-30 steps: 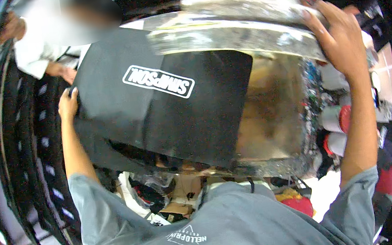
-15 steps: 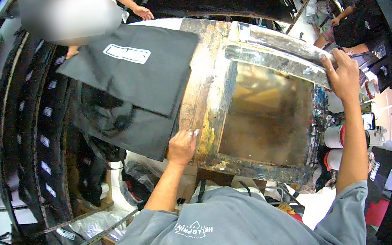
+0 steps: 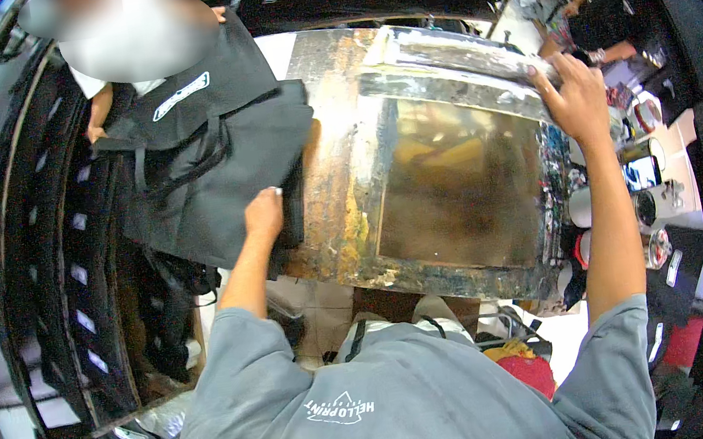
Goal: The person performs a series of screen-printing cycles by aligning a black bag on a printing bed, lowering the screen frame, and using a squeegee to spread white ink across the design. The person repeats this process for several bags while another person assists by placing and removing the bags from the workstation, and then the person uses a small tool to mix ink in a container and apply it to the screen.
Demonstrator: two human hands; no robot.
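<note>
Amber-brown screen panel (image 3: 459,192) is enclosed by a paint-crusted frame (image 3: 456,275), which is positioned at 3 o'clock from the centre of view, over a stained wooden table (image 3: 326,192). The frame's far rail is grasped at its right end, at 2 o'clock, by the right hand (image 3: 577,99); the fingers are wrapped over the rail. The left hand (image 3: 264,213) is positioned at 9 o'clock, near the centre, over the right-hand part of a lower black bag (image 3: 200,213); its fingers are curled, but whether fabric is clenched between them cannot be told. The lower black bag is laid over the table's left portion, between 9 and 10 o'clock, apart from the frame. A labelled black bag (image 3: 234,70), marked with a white-bordered oblong, is located between 10 and 11 o'clock, tilted above the lower one, and is held at its edges by a co-worker's hands (image 3: 98,133). Black pieces bearing white labels are stored on a rack (image 3: 77,256) at 9 o'clock. A phone (image 3: 643,172) with a lit display is placed at 3 o'clock, beyond the frame, near a white container (image 3: 579,209). A red item (image 3: 527,374) is visible at 5 o'clock.
</note>
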